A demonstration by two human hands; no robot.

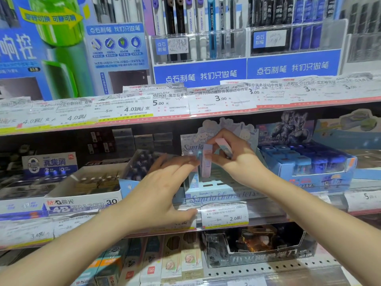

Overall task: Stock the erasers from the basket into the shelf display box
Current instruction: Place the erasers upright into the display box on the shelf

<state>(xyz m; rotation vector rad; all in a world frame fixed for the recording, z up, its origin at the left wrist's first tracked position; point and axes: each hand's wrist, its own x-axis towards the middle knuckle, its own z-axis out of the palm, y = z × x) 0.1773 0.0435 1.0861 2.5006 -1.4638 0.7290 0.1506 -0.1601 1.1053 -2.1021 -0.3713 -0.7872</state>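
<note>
A pale blue display box [218, 196] with cartoon characters on its back card stands on the middle shelf. My right hand [235, 159] holds pastel erasers above it: a pink one [223, 146] between the fingers and a lilac one [206, 162] standing upright over the box's slots. My left hand [165, 182] reaches in from the left, its fingertips touching the lilac eraser, its thumb low by the shelf edge. Several slots in the box show as dark gaps. The basket is not in view.
A white eraser carton [82, 195] sits left of the display box, a blue box of small items [309, 162] to its right. Price labels [224, 214] line the shelf edges. Pens hang above; pencil boxes and a black tray [257, 250] fill the shelf below.
</note>
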